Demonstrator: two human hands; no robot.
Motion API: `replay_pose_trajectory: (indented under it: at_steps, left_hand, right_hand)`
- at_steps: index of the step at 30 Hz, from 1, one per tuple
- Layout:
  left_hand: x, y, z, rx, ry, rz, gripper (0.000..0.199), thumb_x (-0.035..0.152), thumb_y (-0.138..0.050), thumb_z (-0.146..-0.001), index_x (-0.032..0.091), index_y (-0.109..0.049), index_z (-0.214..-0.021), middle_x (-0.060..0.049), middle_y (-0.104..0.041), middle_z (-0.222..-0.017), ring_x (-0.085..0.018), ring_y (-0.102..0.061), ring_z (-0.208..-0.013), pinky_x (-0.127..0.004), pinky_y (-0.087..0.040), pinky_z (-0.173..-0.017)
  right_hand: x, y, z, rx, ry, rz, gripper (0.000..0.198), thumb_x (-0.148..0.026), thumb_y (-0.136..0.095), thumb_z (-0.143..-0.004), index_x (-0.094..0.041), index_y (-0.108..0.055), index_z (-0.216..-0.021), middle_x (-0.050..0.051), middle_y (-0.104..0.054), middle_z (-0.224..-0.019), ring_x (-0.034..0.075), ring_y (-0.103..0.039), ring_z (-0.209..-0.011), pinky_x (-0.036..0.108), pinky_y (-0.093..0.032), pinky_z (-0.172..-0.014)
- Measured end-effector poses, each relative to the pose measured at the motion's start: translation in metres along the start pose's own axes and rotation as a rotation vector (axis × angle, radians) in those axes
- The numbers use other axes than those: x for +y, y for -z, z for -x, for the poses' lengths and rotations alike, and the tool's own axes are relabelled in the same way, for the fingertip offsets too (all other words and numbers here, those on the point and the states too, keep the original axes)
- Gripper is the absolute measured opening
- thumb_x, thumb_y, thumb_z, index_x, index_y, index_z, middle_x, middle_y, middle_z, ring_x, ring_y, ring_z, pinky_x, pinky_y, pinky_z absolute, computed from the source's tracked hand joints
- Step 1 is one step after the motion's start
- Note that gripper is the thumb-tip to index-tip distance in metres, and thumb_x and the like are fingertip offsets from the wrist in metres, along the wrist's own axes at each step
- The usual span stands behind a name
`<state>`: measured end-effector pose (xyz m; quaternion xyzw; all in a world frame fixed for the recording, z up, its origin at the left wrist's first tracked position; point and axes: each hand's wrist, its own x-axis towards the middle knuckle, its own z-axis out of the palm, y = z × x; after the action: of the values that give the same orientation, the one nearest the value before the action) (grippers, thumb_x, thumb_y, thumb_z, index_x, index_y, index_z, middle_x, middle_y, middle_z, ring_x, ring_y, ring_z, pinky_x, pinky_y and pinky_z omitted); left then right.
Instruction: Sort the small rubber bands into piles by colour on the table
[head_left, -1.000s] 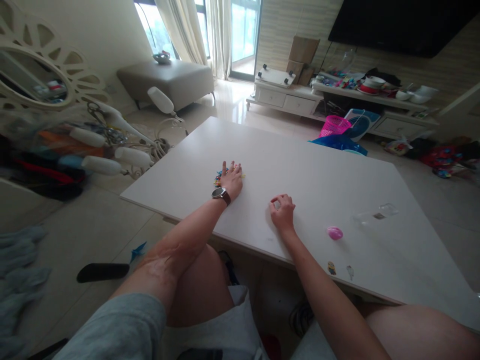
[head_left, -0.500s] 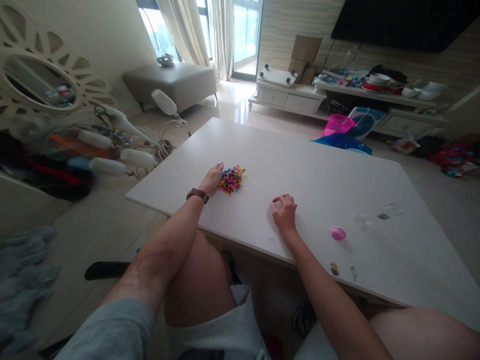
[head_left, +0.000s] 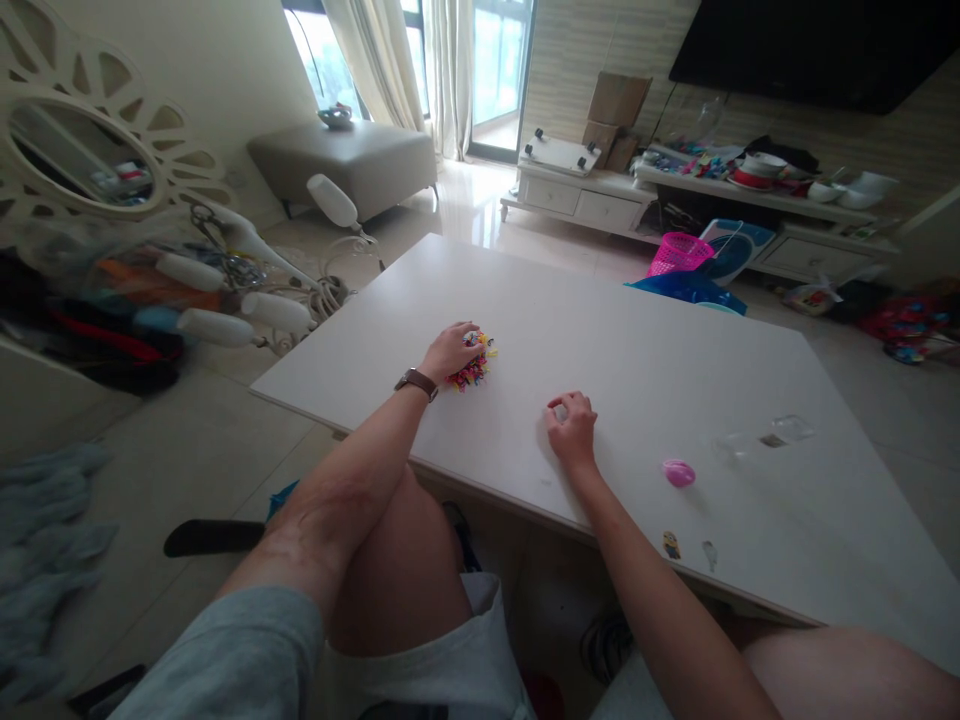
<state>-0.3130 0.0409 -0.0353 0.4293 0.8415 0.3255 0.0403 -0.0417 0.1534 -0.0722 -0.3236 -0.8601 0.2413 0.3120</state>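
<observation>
The left hand lay over a pile of small colourful pieces, toward the left edge of the white table; whether its fingers gripped any could not be told; the right hand rested by the near edge, fingers curled, any grasp unclear; a pink object sat rightward.

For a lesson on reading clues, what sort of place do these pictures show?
Probably a home living room: a large television hangs on the wall, a low drawer cabinet stands along it, and pale curtains hang by the window.
</observation>
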Motion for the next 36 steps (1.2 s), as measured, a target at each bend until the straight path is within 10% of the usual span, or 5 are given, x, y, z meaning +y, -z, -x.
replay_pose_trajectory:
  at_steps: [16, 36]
  left_hand:
    - [-0.001, 0.009, -0.002, 0.04, -0.012, -0.024, 0.027, 0.015, -0.064, -0.077, 0.019, -0.081, -0.097, -0.006, -0.077, -0.087, -0.021, -0.07, -0.08, -0.032, -0.054, -0.08]
    - [-0.006, 0.027, 0.006, 0.089, 0.05, 0.065, 0.022, 0.024, -0.075, -0.078, 0.018, -0.08, -0.098, -0.006, -0.079, -0.09, -0.021, -0.071, -0.082, -0.033, -0.053, -0.08]
  right_hand:
    - [0.002, -0.001, -0.001, 0.003, 0.003, -0.021, 0.011, -0.023, -0.055, -0.08, -0.021, -0.065, -0.077, 0.007, -0.065, -0.093, 0.028, -0.057, -0.098, 0.041, -0.035, -0.085]
    - [0.003, -0.002, -0.001, 0.003, 0.009, -0.013, 0.011, -0.024, -0.054, -0.08, -0.021, -0.065, -0.078, 0.008, -0.065, -0.093, 0.028, -0.057, -0.098, 0.041, -0.035, -0.083]
